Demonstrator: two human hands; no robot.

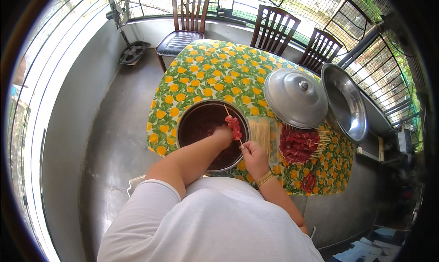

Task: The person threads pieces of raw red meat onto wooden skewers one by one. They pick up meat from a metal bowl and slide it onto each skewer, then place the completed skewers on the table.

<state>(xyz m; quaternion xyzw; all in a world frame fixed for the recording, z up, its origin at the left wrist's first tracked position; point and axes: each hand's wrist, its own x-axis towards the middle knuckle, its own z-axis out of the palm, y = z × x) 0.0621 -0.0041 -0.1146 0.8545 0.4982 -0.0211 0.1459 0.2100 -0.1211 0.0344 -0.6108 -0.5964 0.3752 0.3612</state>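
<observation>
My right hand (254, 156) pinches the lower end of a bamboo skewer (226, 108) threaded with pieces of raw red meat (235, 127). The skewer slants over the right side of a large round metal pot (179, 131), its bare tip pointing away from me. My left hand (222, 136) is curled over the pot, right beside the threaded meat; its fingertips are turned down, and what they grip is hidden. Dark red liquid and loose meat (206, 129) lie inside the pot. Just right of my right hand, a clear tray holds a bundle of bare skewers (259, 135).
Filled meat skewers (298, 145) are piled right of the tray. Beyond stand a domed metal lid (295, 97) and a tilted metal basin (345, 102). Red-handled scissors (308, 183) lie near the edge of the patterned tablecloth (201, 70). Chairs (274, 28) and a fan (121, 15) stand behind.
</observation>
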